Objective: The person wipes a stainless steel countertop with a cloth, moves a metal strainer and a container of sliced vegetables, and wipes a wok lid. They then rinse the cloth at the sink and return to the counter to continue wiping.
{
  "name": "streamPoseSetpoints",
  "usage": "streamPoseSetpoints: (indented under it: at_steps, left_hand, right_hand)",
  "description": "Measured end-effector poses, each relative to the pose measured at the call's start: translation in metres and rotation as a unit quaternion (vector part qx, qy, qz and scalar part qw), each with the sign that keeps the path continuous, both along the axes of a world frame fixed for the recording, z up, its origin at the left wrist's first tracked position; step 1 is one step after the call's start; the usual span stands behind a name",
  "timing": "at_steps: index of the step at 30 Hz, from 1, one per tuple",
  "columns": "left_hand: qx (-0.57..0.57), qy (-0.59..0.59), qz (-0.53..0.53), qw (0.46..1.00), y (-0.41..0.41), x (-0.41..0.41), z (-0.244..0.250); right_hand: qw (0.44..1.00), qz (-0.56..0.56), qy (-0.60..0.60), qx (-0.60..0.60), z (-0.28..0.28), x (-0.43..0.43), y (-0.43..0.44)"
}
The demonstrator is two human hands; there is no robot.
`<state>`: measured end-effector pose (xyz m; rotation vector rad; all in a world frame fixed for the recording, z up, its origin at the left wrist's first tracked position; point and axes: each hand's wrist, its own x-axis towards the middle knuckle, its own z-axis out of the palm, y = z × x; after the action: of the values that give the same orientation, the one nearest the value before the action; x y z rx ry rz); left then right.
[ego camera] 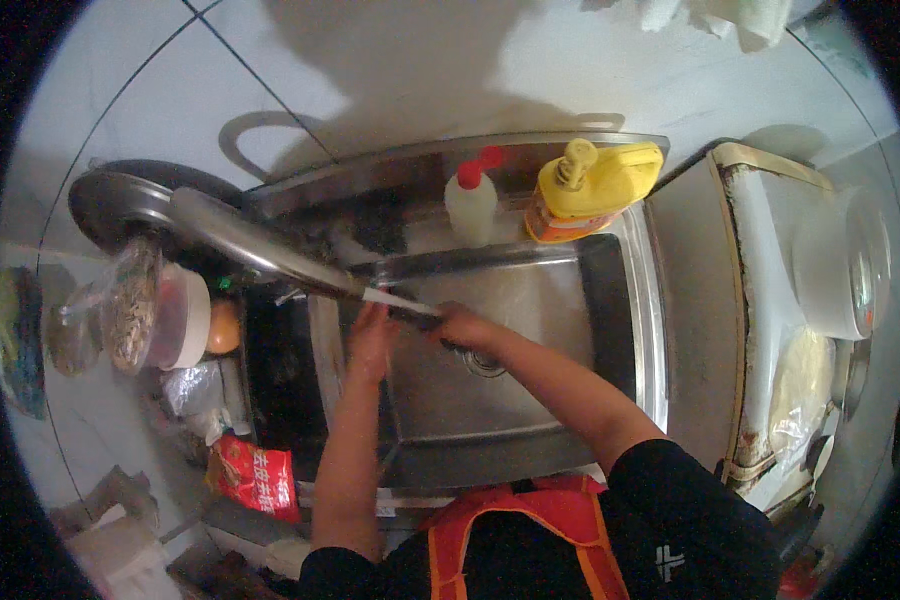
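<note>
Over a stainless steel sink (495, 420), both hands are close together and blurred. My right hand (469, 330) comes in from the right with curled fingers around a narrow dark object (418, 319) too blurred to name. To its left, my left hand (371, 337) points its fingers up at the object's other side; whether it grips anything is unclear. A thick metal faucet spout (270, 251) slants in from the upper left, its end just above the hands. From that end a pale narrow strip (397, 301), seemingly water, runs to my right hand. The drain (485, 364) lies below.
A white bottle with red cap (471, 210) and a yellow jug with pump (589, 191) stand at the back ledge. On the right is a rusty-edged white appliance (757, 300) bearing a plastic container (832, 270). A lidded tub (184, 315) and red packet (259, 476) sit left.
</note>
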<state>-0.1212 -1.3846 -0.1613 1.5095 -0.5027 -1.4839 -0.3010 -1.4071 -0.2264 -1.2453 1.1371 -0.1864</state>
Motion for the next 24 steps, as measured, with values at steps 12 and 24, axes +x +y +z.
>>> streamPoseSetpoints:
  at_steps: [12, 24]
  left_hand:
    - [-0.232, -0.607, -0.036, 0.759, -0.037, 0.151, -0.029]
    - [-0.120, -0.336, -0.191, 0.914, -0.044, 0.115, -0.039]
  right_hand:
    - [0.878, 0.099, 0.343, -0.320, 0.063, 0.003, 0.013]
    - [0.936, -0.035, 0.229, -0.265, 0.117, -0.033, 0.069]
